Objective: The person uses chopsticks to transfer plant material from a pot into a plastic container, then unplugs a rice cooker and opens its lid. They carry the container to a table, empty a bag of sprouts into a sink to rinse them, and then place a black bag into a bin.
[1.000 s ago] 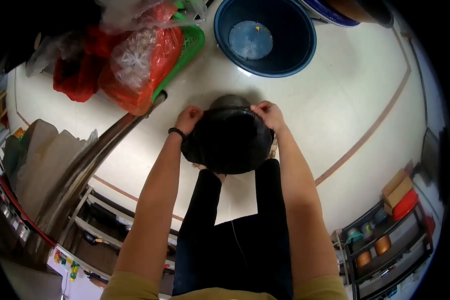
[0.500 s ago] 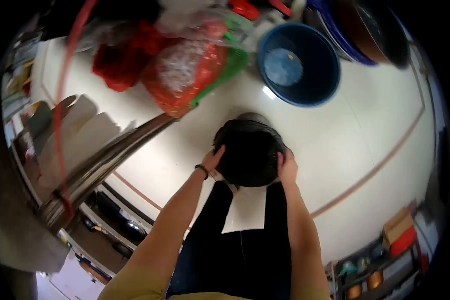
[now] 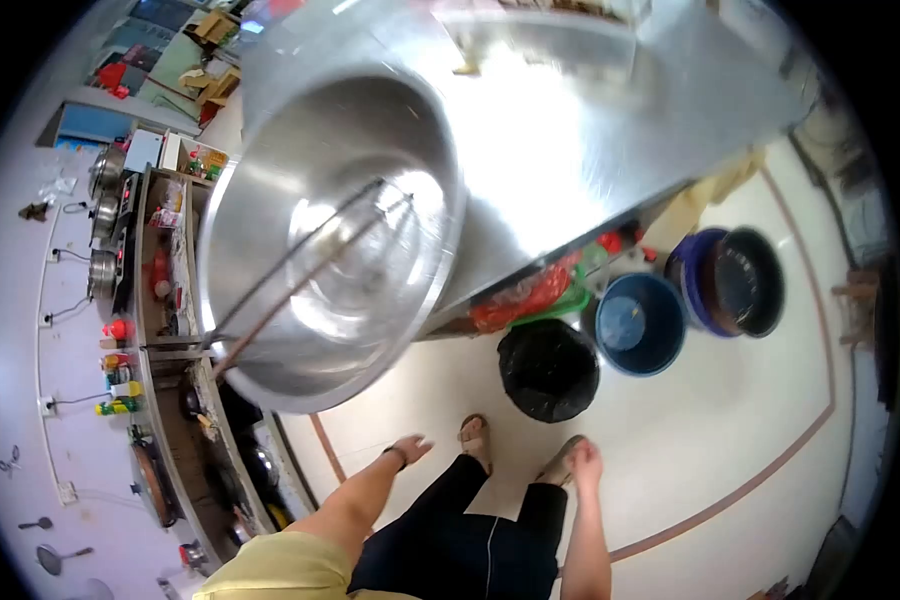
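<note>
A bin lined with a black plastic bag (image 3: pixel 520 345) stands upright on the floor ahead of my feet, apart from both hands. My left hand (image 3: pixel 410 450) is in the air over the floor, fingers stretched out and holding nothing. Near my shoe, my right hand (image 3: pixel 586 462) hangs with its fingers curled in, and nothing shows in it. A large steel basin (image 3: pixel 240 240) overhangs the near edge of the metal table (image 3: pixel 690 110). Inside the basin rests a wire whisk (image 3: pixel 305 265), its handle leaning on the rim.
A blue bucket (image 3: pixel 667 355) stands right of the bin, beside a purple tub (image 3: pixel 688 260) and a dark basin (image 3: pixel 760 280). Red plastic bags (image 3: pixel 520 298) lie under the table edge. A shelf unit (image 3: pixel 160 400) with pans runs along the left wall.
Both hands have let go of the black-lined bin, which now stands next to the blue bucket. The view has risen, bringing the metal table, steel basin and whisk into sight.
</note>
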Demonstrator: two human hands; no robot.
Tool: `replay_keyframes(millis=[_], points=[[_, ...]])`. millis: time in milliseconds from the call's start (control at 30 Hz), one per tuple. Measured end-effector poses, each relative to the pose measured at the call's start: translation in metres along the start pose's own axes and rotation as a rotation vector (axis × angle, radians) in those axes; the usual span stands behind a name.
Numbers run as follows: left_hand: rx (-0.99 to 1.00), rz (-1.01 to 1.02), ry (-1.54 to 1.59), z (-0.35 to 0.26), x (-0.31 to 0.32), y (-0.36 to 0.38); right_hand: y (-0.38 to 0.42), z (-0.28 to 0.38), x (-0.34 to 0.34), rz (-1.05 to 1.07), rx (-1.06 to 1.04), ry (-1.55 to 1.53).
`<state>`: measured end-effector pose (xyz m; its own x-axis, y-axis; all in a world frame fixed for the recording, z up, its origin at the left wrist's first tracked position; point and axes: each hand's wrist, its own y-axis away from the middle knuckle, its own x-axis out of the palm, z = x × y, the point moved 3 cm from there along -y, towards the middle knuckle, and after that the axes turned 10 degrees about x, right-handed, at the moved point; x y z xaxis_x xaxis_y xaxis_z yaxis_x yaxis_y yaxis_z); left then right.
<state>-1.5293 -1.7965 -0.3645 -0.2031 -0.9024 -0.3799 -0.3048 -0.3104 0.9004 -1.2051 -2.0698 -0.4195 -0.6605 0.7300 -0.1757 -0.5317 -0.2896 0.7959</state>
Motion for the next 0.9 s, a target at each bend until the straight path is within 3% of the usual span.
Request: replay_keyframes(millis=[100,167,233,300,367,433,467,533,567,633,733,767,833,900], points=[[0.034,-0.016,0.032,0.023,-0.005,0.091,0.071,0.076,0.002,0.002,-0.137,0.134],[0.007,-0.064,0.044,0.033,-0.011,0.14,0.147,0.189,0.004,-0.092,-0.326,0.259],[0.05,-0.099,0.106,0.035,-0.02,0.177,0.223,0.299,0.016,-0.085,-0.537,0.124],[0.086,-0.157,0.19,0.027,-0.03,0.202,0.296,0.394,0.041,-0.109,-0.985,0.093],[0.137,-0.183,0.521,0.025,-0.028,0.211,0.337,0.457,0.082,-0.082,-1.43,0.23],[0.198,-0.19,0.661,0.003,-0.037,0.234,0.353,0.506,0.135,-0.147,-1.568,0.63],[0.242,-0.183,0.806,-0.014,-0.043,0.249,0.347,0.516,0.164,-0.175,-1.515,0.82],[0.337,-0.206,0.774,-0.03,-0.053,0.274,0.317,0.52,0.212,-0.207,-1.465,1.2],[0.418,-0.225,0.751,-0.035,-0.06,0.283,0.299,0.516,0.234,-0.238,-1.489,1.294],[0.449,-0.265,0.744,-0.036,-0.072,0.292,0.286,0.516,0.259,-0.086,-1.37,1.503],[0.508,-0.328,0.784,-0.041,-0.085,0.285,0.281,0.52,0.268,-0.059,-1.467,1.539],[0.54,-0.354,0.808,-0.041,-0.093,0.277,0.286,0.523,0.258,-0.104,-1.474,1.41],[0.671,-0.395,0.899,-0.06,-0.118,0.26,0.339,0.537,0.202,-0.006,-1.659,0.733],[0.738,-0.327,0.942,-0.093,-0.155,0.254,0.393,0.537,0.132,-0.224,-1.713,0.551]])
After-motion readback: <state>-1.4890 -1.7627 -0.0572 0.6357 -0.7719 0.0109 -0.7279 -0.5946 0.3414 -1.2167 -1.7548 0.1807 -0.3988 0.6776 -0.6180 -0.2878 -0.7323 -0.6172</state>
